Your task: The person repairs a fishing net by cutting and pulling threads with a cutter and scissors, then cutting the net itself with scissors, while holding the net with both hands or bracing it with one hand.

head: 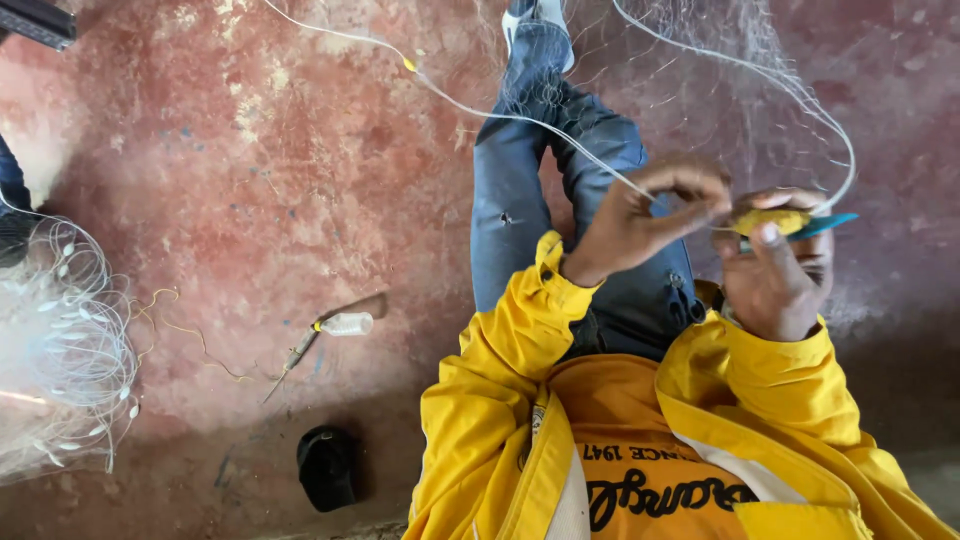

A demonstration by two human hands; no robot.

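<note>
A: Nearest the camera: a yellow jacket open over an orange shirt. Hands?

B: Left hand, in front of the chest: thumb and forefinger closed in a pinch on the white cord, other fingers curled in. Right hand, just right of it: fingers folded around a teal netting needle wound with yellow twine, thumb pressed on top. The two hands are almost touching.

A: Path of the cord?

B: From the pinch it runs far and left across the blue jeans. A second strand loops on the right, from the needle's tip up toward the far edge.

A: The mesh?

B: The fine net is draped over the legs, from the hands out to the far right. It is thin and pale; single knots cannot be made out.

A: Floor items?

B: Worn red concrete floor. Near left, a black cap-like object. Beyond it, a small clear plastic bottle lying on its side, touching a thin tool. At the left edge, a heap of pale netting with small white floats. At the far end of the legs, a shoe partly in view.
</note>
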